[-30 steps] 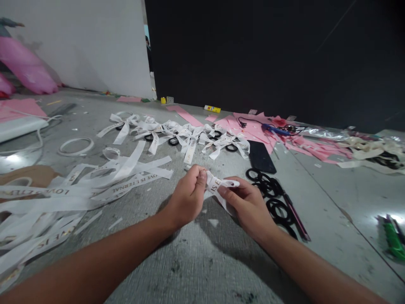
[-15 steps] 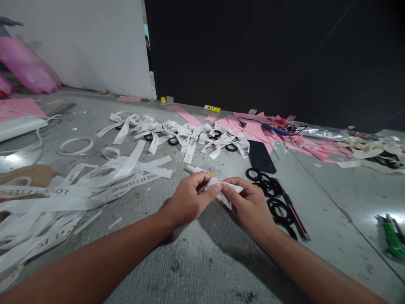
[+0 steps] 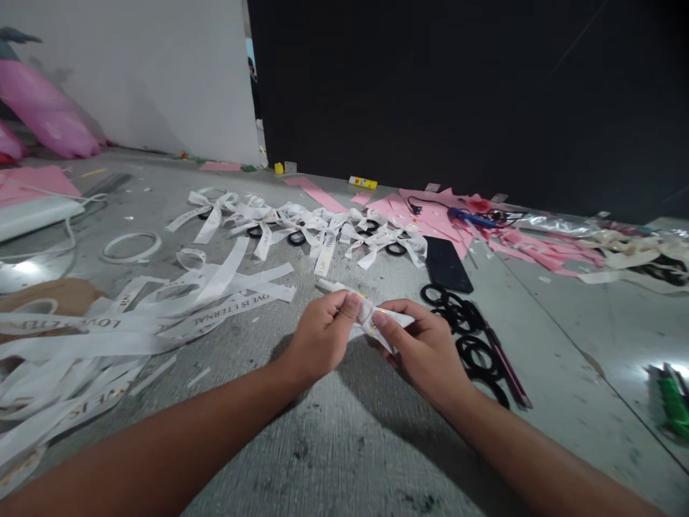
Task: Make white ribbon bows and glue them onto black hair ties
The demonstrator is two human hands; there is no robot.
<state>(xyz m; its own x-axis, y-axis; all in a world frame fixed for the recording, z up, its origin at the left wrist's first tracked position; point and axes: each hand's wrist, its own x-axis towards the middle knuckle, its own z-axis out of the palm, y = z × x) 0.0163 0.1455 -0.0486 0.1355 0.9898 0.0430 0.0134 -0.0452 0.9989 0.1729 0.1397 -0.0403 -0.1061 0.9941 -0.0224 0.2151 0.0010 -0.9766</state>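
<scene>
Between my two hands is a white ribbon (image 3: 371, 320), folded or knotted at its middle. My left hand (image 3: 321, 336) pinches its left part between thumb and fingers. Closed on the other side, my right hand (image 3: 425, 346) presses its thumb onto the ribbon, with a pointed end sticking out over the fingers. A white tube with a narrow tip (image 3: 326, 286) lies on the floor just behind my left hand, partly covered. Black rings (image 3: 476, 353) lie in a pile to the right of my right hand.
Loose printed ribbons (image 3: 177, 319) spread at the left. Ribbon bows with black rings (image 3: 323, 233) form a row at the back, near a dark phone (image 3: 448, 264). Pink sheets (image 3: 406, 208) and a glue stick (image 3: 362, 182) lie by the black wall (image 3: 463, 93). A green-handled tool (image 3: 672, 402) lies far right.
My left thumb has drawn back to the left, away from my right thumb, so more of the ribbon's folded middle shows. My right hand keeps its hold.
</scene>
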